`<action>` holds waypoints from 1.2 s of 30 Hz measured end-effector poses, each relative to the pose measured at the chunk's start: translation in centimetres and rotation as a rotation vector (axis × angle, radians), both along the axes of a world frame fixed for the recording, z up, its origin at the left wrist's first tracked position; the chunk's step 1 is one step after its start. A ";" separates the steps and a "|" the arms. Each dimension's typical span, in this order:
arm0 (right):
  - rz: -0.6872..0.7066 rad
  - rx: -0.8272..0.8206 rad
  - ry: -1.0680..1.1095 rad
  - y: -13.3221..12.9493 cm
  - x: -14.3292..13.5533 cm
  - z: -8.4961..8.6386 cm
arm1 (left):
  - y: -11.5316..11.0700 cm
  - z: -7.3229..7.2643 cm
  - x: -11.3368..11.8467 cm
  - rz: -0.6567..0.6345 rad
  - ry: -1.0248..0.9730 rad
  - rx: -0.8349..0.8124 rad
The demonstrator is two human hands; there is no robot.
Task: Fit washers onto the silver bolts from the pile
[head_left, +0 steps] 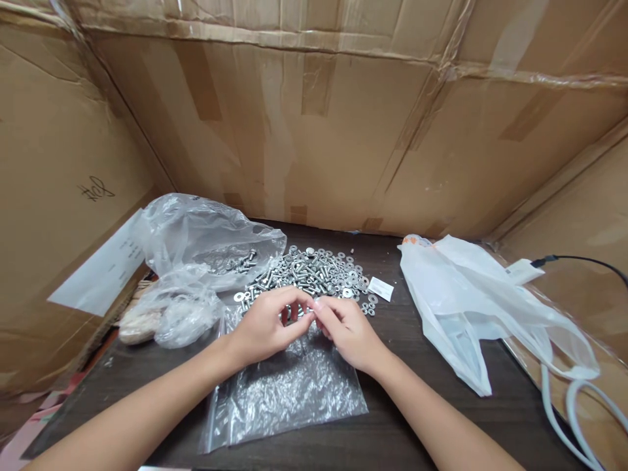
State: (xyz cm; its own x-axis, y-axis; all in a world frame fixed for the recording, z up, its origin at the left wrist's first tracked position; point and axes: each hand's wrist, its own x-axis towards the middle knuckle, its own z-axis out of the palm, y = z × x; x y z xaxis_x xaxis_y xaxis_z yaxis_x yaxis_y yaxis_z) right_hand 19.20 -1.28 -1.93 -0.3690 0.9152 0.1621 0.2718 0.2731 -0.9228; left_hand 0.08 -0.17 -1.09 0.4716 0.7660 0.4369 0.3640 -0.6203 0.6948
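Observation:
My left hand [269,325] and my right hand [352,332] meet at the fingertips over the middle of the table. Both are closed in a pinch, and whatever sits between the fingers is too small and too covered to name. Just beyond them spreads a heap of metal bolts [314,269] mixed with flat washers [239,297], some of the washers lying loose at its edges. Beneath my hands a clear zip bag [299,396] lies flat and wrinkled on the dark table [407,405].
A large clear bag [196,226] with some bolts inside lies at the left, beside a crumpled plastic bundle [181,320]. A small white label [381,288] is right of the heap. Farther right lie a white plastic bag [456,294] and a cable [574,418]. Cardboard walls [275,131] surround the table.

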 end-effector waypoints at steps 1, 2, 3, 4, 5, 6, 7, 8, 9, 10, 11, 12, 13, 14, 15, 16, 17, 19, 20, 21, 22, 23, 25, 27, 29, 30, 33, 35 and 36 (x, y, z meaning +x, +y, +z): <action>0.008 -0.058 0.013 0.1 -0.1 -0.2 | 0.1 0.0 -0.1 -0.007 0.022 0.061; 0.017 -0.116 0.026 0.1 -0.1 -0.4 | 0.1 -0.1 -0.1 -0.011 0.046 0.124; 0.026 -0.162 0.037 0.1 -0.2 -0.6 | 0.1 -0.1 -0.2 -0.014 0.068 0.180; 0.029 -0.179 0.041 0.1 -0.2 -0.6 | 0.0 -0.1 -0.2 -0.013 0.082 0.217; 0.029 -0.168 0.037 0.1 -0.2 -0.5 | 0.0 -0.1 -0.3 -0.009 0.086 0.234; 0.025 -0.137 0.029 0.1 -0.2 -0.4 | -0.1 -0.1 -0.3 -0.003 0.079 0.234; 0.019 -0.097 0.018 0.1 -0.1 -0.2 | -0.1 -0.2 -0.3 0.002 0.068 0.222; 0.017 -0.063 0.004 0.1 0.0 0.0 | -0.2 -0.2 -0.3 0.005 0.056 0.208; 0.021 -0.043 -0.010 0.1 0.1 0.2 | -0.2 -0.2 -0.3 0.009 0.047 0.195; 0.027 -0.034 -0.022 0.1 0.2 0.4 | -0.2 -0.2 -0.2 0.013 0.044 0.185; 0.029 -0.029 -0.028 0.1 0.3 0.6 | -0.2 -0.1 -0.2 0.017 0.044 0.179; 0.026 -0.021 -0.030 0.2 0.4 0.7 | -0.2 -0.1 -0.1 0.020 0.042 0.170; 0.018 -0.012 -0.027 0.2 0.5 0.8 | -0.2 -0.1 -0.1 0.022 0.037 0.158; 0.011 -0.008 -0.017 0.2 0.6 0.9 | -0.2 0.0 0.0 0.026 0.026 0.139; 0.007 -0.010 -0.003 0.2 0.7 0.9 | -0.2 0.0 0.0 0.029 0.011 0.116; 0.007 -0.019 0.014 0.3 0.7 1.0 | -0.2 0.1 0.1 0.031 -0.005 0.094; 0.014 -0.030 0.029 0.3 0.8 1.0 | -0.3 0.1 0.1 0.033 -0.019 0.078; 0.039 -0.036 0.039 0.3 0.7 0.9 | -0.5 0.2 0.2 0.029 -0.031 0.094; 0.055 -0.037 0.035 0.3 0.7 0.8 | -0.5 0.2 0.2 0.016 -0.027 0.128; 0.065 -0.044 0.025 0.2 0.6 0.6 | -0.6 0.2 0.3 -0.001 -0.018 0.171; 0.068 -0.057 0.010 0.2 0.5 0.4 | -0.7 0.2 0.3 -0.019 -0.006 0.210; 0.061 -0.069 -0.008 0.1 0.4 0.3 | -0.7 0.2 0.3 -0.029 0.006 0.232; 0.019 -0.047 -0.043 0.0 0.3 0.1 | -0.6 0.2 0.3 -0.007 0.011 0.185; -0.012 0.036 -0.056 -0.2 0.3 0.3 | -0.5 0.2 0.4 0.047 -0.008 0.022; -0.006 0.104 -0.043 -0.3 0.4 0.8 | -0.3 0.3 0.4 0.069 -0.039 -0.162; 0.004 0.120 -0.041 -0.3 0.5 1.0 | -0.2 0.4 0.4 0.063 -0.052 -0.227; 0.031 0.120 -0.061 -0.3 0.5 1.2 | -0.1 0.4 0.4 0.049 -0.061 -0.245; 0.044 0.048 -0.057 -0.2 0.4 0.7 | -0.2 0.3 0.3 0.049 -0.042 -0.107; 0.049 -0.019 -0.047 -0.2 0.2 0.4 | -0.2 0.3 0.3 0.041 -0.031 -0.013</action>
